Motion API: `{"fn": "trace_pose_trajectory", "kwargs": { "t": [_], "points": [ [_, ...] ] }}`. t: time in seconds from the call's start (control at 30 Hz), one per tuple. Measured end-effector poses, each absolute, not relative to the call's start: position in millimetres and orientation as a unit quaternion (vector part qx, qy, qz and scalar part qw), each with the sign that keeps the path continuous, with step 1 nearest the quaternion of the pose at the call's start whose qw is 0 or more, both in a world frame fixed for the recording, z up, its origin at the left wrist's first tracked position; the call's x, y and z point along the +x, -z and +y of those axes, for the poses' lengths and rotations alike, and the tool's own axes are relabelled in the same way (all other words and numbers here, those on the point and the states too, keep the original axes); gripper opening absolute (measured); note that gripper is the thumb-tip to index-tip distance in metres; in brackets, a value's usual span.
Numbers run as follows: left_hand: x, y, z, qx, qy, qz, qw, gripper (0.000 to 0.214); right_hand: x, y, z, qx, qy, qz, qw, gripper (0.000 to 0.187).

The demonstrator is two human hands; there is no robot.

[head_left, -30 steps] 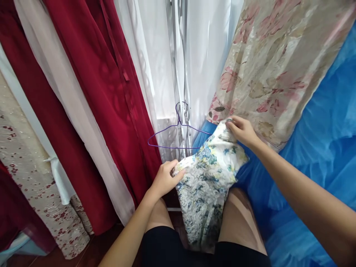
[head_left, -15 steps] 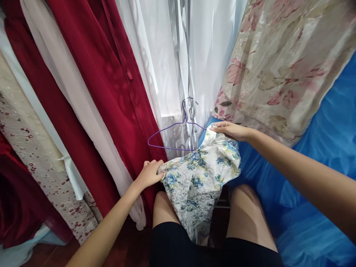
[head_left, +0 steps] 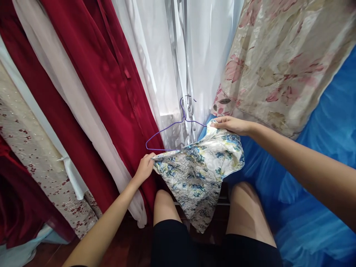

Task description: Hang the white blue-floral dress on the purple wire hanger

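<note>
White fabric printed with blue and yellow-green flowers was pinched between the thumb and fingers of the right hand, at the far right end of the garment's upper edge. The fingers of the left hand were clamped on the opposite corner, lower and nearer, so the top edge of the floral garment ran taut on a slant from near left to far right. Below that edge the cloth narrowed to a point between the bare knees.

Just beyond the edge stood the purple wire hanger, its long axis also left to right, roughly along the stretched cloth. Its right arm met the fabric just beside the right fingertips, the closer hand there; whether the wire went inside or behind could not be told. Its left end was bare, just beyond the left hand and apart from it.

Farther out, white drapery hung behind the hanger, crimson cloth to the left, and a pink-flowered beige fabric above blue tulle to the right.
</note>
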State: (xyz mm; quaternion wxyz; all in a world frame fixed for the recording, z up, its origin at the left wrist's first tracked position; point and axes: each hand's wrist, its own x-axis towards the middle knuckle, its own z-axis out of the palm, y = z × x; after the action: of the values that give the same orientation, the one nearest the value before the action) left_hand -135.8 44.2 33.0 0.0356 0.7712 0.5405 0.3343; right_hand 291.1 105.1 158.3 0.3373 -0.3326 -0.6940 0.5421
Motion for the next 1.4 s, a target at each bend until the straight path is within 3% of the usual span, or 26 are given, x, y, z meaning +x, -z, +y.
{"fn": "trace_pose_trajectory", "kwargs": {
  "t": [0.23, 0.33, 0.43, 0.57, 0.73, 0.87, 1.0, 1.13, 1.27, 1.33, 1.4],
  "points": [
    [-160.4, -61.8, 68.6, 0.737, -0.400, 0.543, -0.036, 0.024, 288.6, -158.0, 104.5, -0.325, -0.540, -0.701, 0.334, 0.036],
    [-165.5, -79.3, 65.1, 0.749, -0.369, 0.540, -0.110, 0.020, 288.5, -158.4, 104.3, -0.330, -0.538, -0.702, 0.331, 0.039],
    [-162.0, -99.1, 62.5, 0.761, -0.328, 0.541, -0.147, 0.031, 290.4, -159.9, 104.6, -0.346, -0.539, -0.696, 0.325, 0.036],
    [-135.3, -127.1, 71.9, 0.782, -0.381, 0.484, -0.093, 0.022, 290.5, -163.3, 102.2, -0.365, -0.561, -0.672, 0.317, 0.026],
    [-83.6, -151.8, 89.7, 0.760, -0.493, 0.422, 0.037, 0.029, 291.1, -156.4, 98.3, -0.387, -0.552, -0.656, 0.339, 0.030],
    [-69.1, -152.5, 91.1, 0.709, -0.512, 0.485, -0.003, 0.007, 311.4, -129.3, 91.8, -0.415, -0.487, -0.659, 0.395, 0.041],
    [-73.2, -142.9, 77.5, 0.737, -0.475, 0.480, -0.042, 0.023, 335.1, -108.8, 76.5, -0.455, -0.455, -0.630, 0.435, 0.046],
    [-71.7, -143.4, 63.9, 0.754, -0.471, 0.458, 0.016, 0.031, 331.7, -134.2, 66.0, -0.417, -0.493, -0.550, 0.529, 0.031],
    [-73.8, -151.2, 66.8, 0.734, -0.487, 0.472, -0.033, 0.036, 293.7, -182.3, 50.0, -0.399, -0.489, -0.494, 0.598, 0.019],
    [-82.0, -149.1, 73.8, 0.704, -0.498, 0.505, -0.054, 0.040, 267.3, -197.6, 23.1, -0.385, -0.458, -0.536, 0.596, 0.019],
    [-93.1, -140.1, 80.3, 0.666, -0.527, 0.528, -0.010, 0.043, 242.6, -203.2, -19.1, -0.347, -0.406, -0.644, 0.548, 0.023]
  ]
}}
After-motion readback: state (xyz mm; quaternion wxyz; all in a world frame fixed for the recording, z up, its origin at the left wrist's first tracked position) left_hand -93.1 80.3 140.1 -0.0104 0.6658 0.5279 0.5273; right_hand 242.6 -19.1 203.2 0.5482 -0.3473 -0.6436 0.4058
